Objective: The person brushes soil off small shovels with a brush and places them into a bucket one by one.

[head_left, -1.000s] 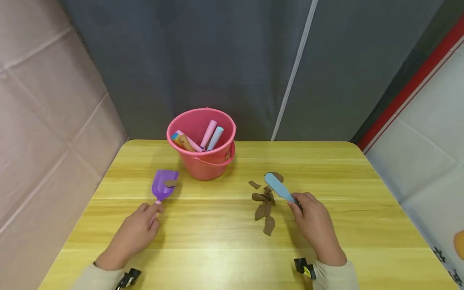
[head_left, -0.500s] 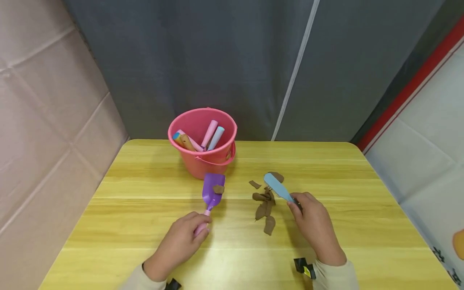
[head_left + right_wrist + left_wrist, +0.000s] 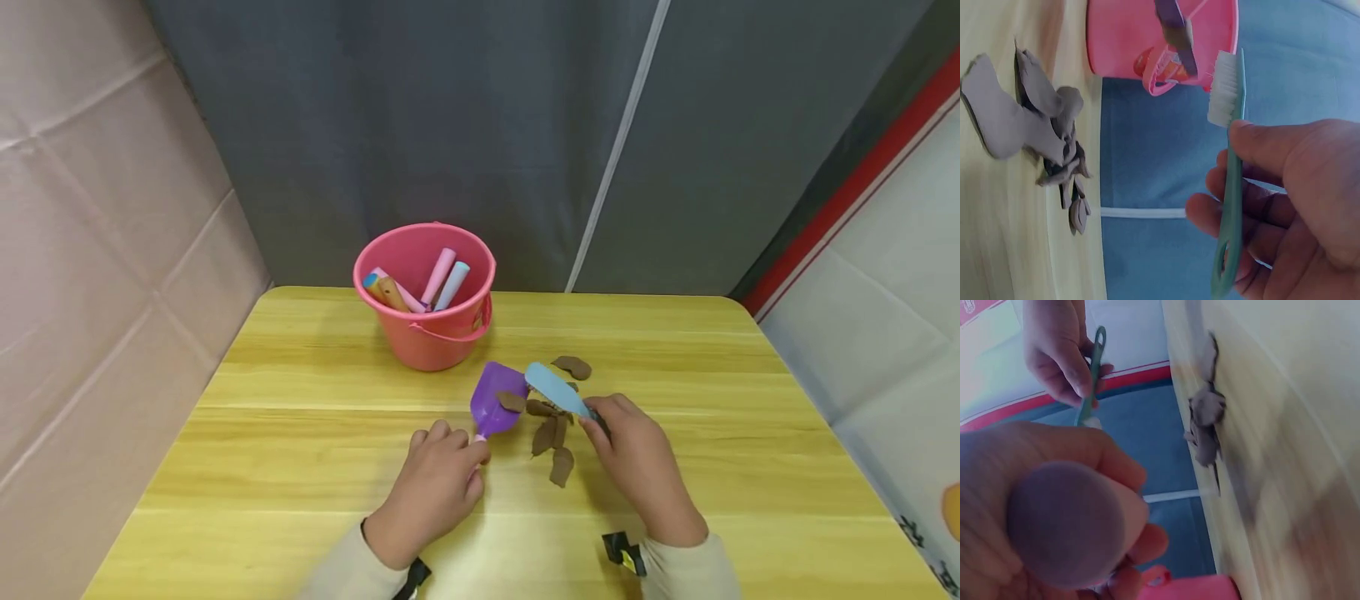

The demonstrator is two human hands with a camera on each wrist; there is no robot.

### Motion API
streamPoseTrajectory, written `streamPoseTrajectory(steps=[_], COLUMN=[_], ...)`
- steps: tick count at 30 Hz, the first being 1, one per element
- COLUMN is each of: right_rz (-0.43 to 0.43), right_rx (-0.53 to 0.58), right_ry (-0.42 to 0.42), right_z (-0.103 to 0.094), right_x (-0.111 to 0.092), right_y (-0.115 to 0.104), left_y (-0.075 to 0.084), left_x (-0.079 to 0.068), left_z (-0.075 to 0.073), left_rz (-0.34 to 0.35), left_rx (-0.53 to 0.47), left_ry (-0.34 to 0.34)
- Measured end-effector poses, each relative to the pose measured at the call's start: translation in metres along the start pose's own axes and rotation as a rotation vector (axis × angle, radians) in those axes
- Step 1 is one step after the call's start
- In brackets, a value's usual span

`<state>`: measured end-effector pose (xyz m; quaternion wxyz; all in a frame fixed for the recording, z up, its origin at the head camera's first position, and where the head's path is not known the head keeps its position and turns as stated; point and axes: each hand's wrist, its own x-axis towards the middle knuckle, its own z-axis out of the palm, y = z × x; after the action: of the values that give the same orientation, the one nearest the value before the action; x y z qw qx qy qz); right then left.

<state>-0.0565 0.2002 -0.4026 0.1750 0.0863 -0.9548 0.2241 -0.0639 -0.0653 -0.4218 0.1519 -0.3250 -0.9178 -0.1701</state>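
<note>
My left hand grips the pink handle of a purple toy shovel, a brown flat piece lying on its blade. The round handle end fills much of the left wrist view. In my right hand is a light blue-green brush with white bristles, pinched between thumb and fingers. Its head overlaps the right edge of the shovel blade in the head view, above a small heap of brown, leaf-like pieces on the table. Another brown piece lies behind the heap.
A pink bucket stands at the back of the wooden table, holding several pink, blue and tan handles. A dark grey curtain hangs behind the table. Pale panels flank both sides.
My left hand has carried the shovel rightward from the left of the bucket to beside the brown heap, the piece still on its blade. The brush has shifted slightly left.
</note>
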Motion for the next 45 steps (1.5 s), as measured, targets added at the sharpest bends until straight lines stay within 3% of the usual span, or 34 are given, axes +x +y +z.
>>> streamPoseTrajectory(steps=[7,11,18,20,24,27,29,34,36,38,42,45], right_rz=[-0.084,-0.088,0.011,-0.009,-0.096,-0.092,-0.068,0.002,0.015,0.009,-0.058,-0.078], right_rx=[-0.024,-0.033,-0.103,-0.076,-0.024,-0.045,-0.076,-0.13,-0.122,-0.098,-0.062,-0.066], right_ry=[-0.049,-0.067,0.094,0.076,-0.056,-0.079,-0.044,0.135,0.161,0.127,-0.036,-0.057], right_z=[0.007,0.009,0.011,0.008,0.005,0.007,0.009,0.012,0.009,0.005,0.001,0.005], right_x=[0.001,0.0,0.0,0.0,0.001,0.0,0.001,0.0,-0.001,-0.002,-0.002,-0.001], right_y=[-0.009,-0.008,-0.003,-0.003,-0.006,-0.008,-0.008,-0.005,-0.003,-0.001,-0.002,-0.004], left_y=[0.017,0.024,0.027,0.025,0.023,0.025,0.029,0.03,0.029,0.026,0.026,0.03], left_x=[0.007,0.007,0.006,0.006,0.007,0.008,0.009,0.01,0.009,0.009,0.009,0.009], left_z=[0.009,0.012,0.014,0.015,0.016,0.013,0.009,0.007,0.007,0.009,0.009,0.009], left_rz=[0.026,0.032,0.018,0.014,0.017,0.025,0.024,0.015,0.002,-0.007,-0.004,0.009], left_rx=[0.067,0.089,0.078,0.077,0.081,0.07,0.064,0.045,0.037,0.026,0.011,0.001], left_ry=[-0.011,-0.024,-0.044,-0.034,0.006,0.004,-0.022,-0.057,-0.058,-0.046,-0.022,-0.037])
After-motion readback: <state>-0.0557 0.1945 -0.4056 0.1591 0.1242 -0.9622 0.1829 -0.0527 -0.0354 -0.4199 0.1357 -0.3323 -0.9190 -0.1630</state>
